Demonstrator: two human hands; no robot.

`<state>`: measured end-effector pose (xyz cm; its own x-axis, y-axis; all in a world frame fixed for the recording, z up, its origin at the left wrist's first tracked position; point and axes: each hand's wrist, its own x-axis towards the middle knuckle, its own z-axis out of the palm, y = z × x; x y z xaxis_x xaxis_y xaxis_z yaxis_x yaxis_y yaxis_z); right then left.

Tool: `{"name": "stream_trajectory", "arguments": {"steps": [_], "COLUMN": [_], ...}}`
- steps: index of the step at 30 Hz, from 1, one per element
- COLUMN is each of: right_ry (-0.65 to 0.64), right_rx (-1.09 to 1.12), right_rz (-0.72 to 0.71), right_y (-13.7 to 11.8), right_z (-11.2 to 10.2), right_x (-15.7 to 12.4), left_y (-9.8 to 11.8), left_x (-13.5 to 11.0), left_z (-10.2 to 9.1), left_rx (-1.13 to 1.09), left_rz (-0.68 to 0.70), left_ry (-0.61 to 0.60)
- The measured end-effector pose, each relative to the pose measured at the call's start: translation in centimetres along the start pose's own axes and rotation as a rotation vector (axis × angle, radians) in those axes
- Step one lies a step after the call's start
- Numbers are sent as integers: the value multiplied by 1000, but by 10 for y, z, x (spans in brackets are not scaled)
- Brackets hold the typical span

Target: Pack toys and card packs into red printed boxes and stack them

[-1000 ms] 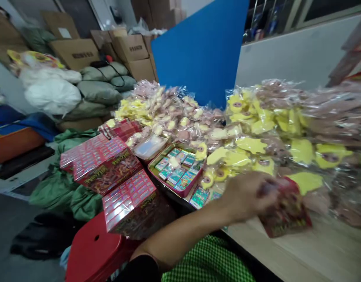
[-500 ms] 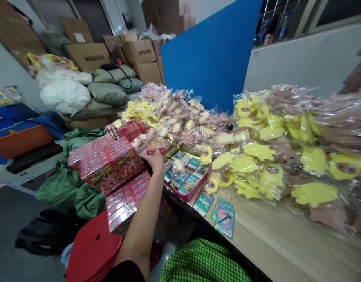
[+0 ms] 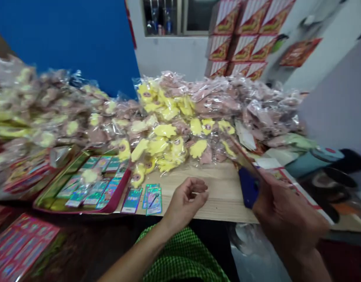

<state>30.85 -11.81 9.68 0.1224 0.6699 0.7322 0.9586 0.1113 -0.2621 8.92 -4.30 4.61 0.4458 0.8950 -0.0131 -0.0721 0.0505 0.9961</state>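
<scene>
Right hand (image 3: 286, 213) grips a red-bordered printed packet (image 3: 298, 182), its edge blurred. Empty left hand (image 3: 186, 197) curls just beside holographic trading cards (image 3: 152, 199).

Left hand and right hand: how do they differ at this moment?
The left hand is empty, fingers loosely curled over the wooden table, while the right hand seems to grip a red-edged sheet, though blur hides the grip. The left hand is nearer the loose cards than the right hand. Both hands are bare.
</scene>
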Motion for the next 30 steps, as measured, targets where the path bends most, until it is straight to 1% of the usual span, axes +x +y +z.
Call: {"name": "stream_trajectory", "arguments": {"steps": [1,3,4,5,6,7,9,11,12,14,15,17,18,20,21,22,23,25,27,30], "right_ry": [75,195,214,195,136,27,-274,-380,-401,-376,-356,-299,-283,-181,-164,-166,-197,-316,-390,-388], "right_rx": [-118,-331,-405,-453,-491,-539,-574,-556,-551,-543,-540,-479,-424,-111,34,143,234,386,492,573], "right_rz": [0,36,75,137,199,249,310,321,328,334,334,258,192,-148,-252,-291,-295,-242,-184,-177], "right_y": [4,17,28,40,55,69,95,110,112,102,90,56,35,-10,-30,-48,-61,-74,-71,-55], "right_z": [-5,-12,-13,-13,-10,-5,12,31,40,50,53,56,56,57,56,54,52,44,38,36], "right_x": [5,23,36,49,61,73,91,99,100,93,85,61,46,14,0,-12,-20,-23,-13,12], "left_y": [-1,-3,-5,-7,-9,-11,-13,-13,-12,-13,-13,-16,-18,-22,-23,-25,-26,-29,-30,-31], "left_x": [3,8,10,12,13,14,15,14,13,11,12,17,20,27,29,30,30,25,17,3], "left_z": [8,13,12,8,5,1,-2,-2,0,3,5,9,10,12,12,11,8,1,-7,-18], "left_rx": [-24,1,34,65,87,98,92,87,92,97,76,-40,-129,-318,-395,-455,-499,-537,-503,-384], "left_rz": [-20,-29,-29,-32,-36,-41,-48,-44,-44,-55,-57,-35,-5,43,39,16,-24,-104,-127,-115], "left_ry": [-45,-57,-43,-29,-15,-3,9,9,4,-27,-37,-50,-48,-47,-56,-66,-79,-141,-230,-333]}}
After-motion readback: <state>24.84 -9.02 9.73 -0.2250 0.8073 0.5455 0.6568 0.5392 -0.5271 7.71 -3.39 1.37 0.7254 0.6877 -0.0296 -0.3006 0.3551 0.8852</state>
